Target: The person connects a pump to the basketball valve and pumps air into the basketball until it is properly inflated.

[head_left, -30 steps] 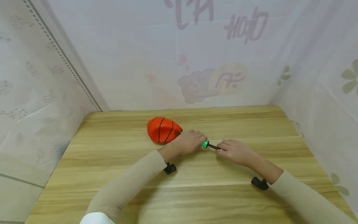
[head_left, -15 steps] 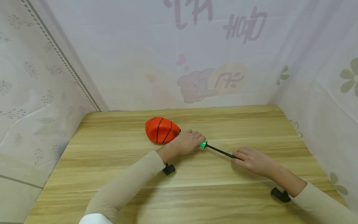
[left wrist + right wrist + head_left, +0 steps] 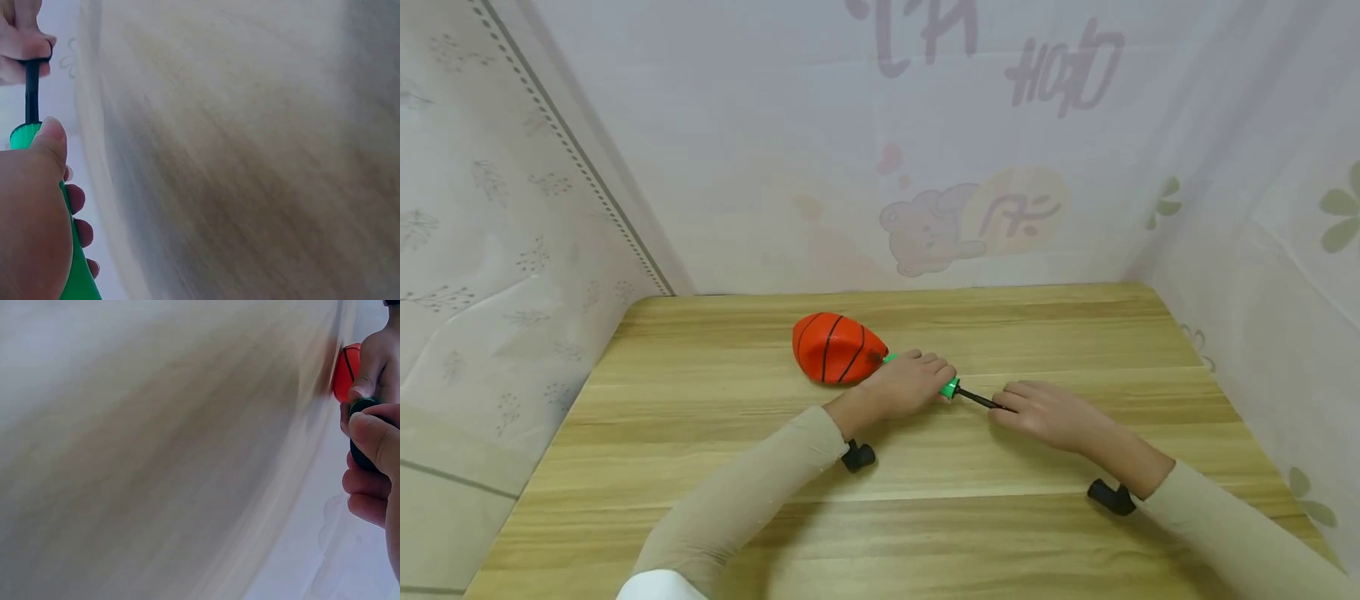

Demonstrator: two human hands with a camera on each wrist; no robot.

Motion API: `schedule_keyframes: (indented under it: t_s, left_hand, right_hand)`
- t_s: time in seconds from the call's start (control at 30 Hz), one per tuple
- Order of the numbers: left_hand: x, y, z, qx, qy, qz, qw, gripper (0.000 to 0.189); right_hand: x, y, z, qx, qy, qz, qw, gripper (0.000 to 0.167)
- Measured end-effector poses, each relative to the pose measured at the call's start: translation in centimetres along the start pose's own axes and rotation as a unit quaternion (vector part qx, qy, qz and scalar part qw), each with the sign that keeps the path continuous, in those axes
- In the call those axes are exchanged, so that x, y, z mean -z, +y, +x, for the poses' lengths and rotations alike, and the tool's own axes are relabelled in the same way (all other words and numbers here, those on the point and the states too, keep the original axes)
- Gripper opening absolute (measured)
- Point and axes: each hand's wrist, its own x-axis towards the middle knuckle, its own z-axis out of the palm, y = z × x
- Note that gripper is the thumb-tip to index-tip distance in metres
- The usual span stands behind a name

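A partly deflated orange-red ball (image 3: 831, 350) with black lines lies dented on the table, left of both hands. The green barrel of a hand pump (image 3: 950, 387) points at the ball's right tip. Wrapped round this barrel (image 3: 80, 275), my left hand (image 3: 901, 388) covers most of it. My right hand (image 3: 1047, 414) grips the pump's black handle (image 3: 359, 449), which the fingers hide in the head view. A short length of black rod (image 3: 977, 398) shows between the hands. The joint between pump and ball is too small to make out.
The wood-grain table (image 3: 737, 525) reaches back to a pale printed curtain (image 3: 760, 167), with more curtain at both sides. A black wrist mount hangs under the left wrist (image 3: 858, 457), and another black mount (image 3: 1111, 497) under the right.
My right hand first drew the pump handle out to the right, baring more rod, then pushed it back left towards the barrel. My left hand and the ball stay nearly in place.
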Motion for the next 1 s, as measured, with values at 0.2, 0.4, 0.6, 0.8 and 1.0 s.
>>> schedule_keyframes:
  t_s: [0.2, 0.4, 0.6, 0.8, 1.0]
  left_hand:
    - [0.0, 0.3, 0.2, 0.006, -0.002, 0.009, 0.9999, 0.038]
    - [-0.1, 0.7, 0.4, -0.004, 0.001, 0.007, 1.0000, 0.037]
    - [0.5, 0.6, 0.1, -0.002, -0.004, -0.014, 0.9999, 0.034]
    - [0.5, -0.1, -0.5, 0.006, -0.006, -0.013, 0.9999, 0.035]
    - [0.3, -0.4, -0.4, -0.006, 0.007, -0.015, 0.9998, 0.035]
  right_hand:
    - [-1.1, 0.5, 1.4, 0.000, -0.009, -0.005, 1.0000, 0.054]
    - [-1.5, 0.4, 2.2, -0.002, 0.009, 0.000, 1.0000, 0.050]
    - [-0.4, -0.1, 0.2, -0.004, 0.040, -0.004, 0.9992, 0.045]
    - [0.8, -0.5, -2.3, -0.013, 0.031, -0.014, 0.9994, 0.048]
    - [1.6, -0.9, -4.2, -0.013, 0.021, -0.030, 0.9992, 0.052]
